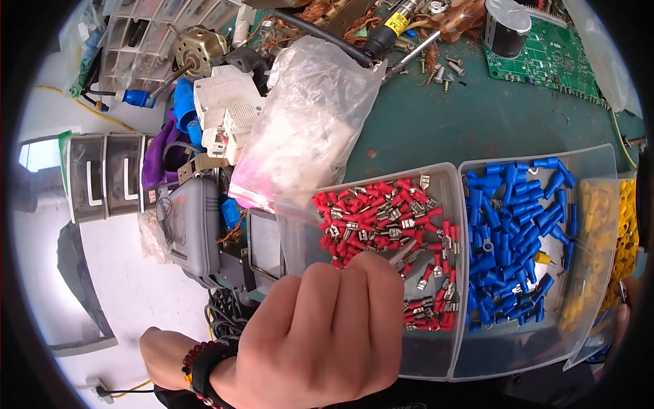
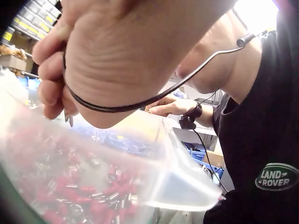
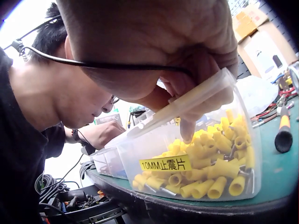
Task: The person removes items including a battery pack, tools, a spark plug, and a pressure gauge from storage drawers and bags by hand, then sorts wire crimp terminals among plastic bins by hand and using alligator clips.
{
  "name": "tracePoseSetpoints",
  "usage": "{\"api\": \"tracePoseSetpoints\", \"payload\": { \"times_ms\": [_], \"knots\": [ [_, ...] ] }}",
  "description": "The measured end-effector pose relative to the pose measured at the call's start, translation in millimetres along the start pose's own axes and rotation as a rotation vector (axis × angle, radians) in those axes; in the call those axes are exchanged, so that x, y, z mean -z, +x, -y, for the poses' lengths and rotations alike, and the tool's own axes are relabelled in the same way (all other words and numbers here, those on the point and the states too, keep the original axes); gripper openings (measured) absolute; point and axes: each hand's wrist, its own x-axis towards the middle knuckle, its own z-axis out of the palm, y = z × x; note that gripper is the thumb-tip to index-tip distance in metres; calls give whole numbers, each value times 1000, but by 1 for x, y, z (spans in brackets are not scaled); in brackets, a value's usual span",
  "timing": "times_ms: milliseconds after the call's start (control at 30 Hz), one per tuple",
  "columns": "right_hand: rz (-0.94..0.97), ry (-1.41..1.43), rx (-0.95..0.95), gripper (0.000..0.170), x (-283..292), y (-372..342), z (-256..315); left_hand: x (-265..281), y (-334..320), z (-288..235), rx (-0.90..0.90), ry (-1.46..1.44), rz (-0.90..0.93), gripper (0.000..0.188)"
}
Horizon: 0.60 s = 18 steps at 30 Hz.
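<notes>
My left hand (image 1: pixel 320 334) hangs over the bin of red crimp terminals (image 1: pixel 368 211), fingers curled. It pinches slim metal tweezers (image 1: pixel 403 255), whose two tips (image 2: pixel 69 119) show below the fingers in the left wrist view. At the far right of the head view, only the edge of my right hand (image 1: pixel 623 319) shows. The right wrist view has that right hand (image 3: pixel 196 88) reaching over the wall of a clear bin of yellow terminals (image 3: pixel 205 163), one finger pointing down close over them. The bin wall partly hides its fingers, and I cannot tell what they hold.
Between these stands a clear bin (image 1: pixel 470 368) of blue terminals (image 1: pixel 511 238). Behind lie a plastic bag (image 1: pixel 306 123), a green circuit board (image 1: pixel 545 61), loose screws (image 1: pixel 446 71) and a screwdriver (image 1: pixel 412 54). A grey case (image 1: pixel 194 225) and coiled cable (image 1: pixel 225 313) are at left.
</notes>
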Motion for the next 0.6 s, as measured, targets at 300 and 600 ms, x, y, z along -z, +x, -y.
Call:
{"api": "tracePoseSetpoints", "payload": {
  "times_ms": [300,600],
  "knots": [
    [-20,4,21,17,-3,-4,-6,-31,-11,9,-108,135,-147,13],
    [-18,8,12,20,-4,-6,-6,-16,-4,2,-109,116,-103,10]
  ]
}}
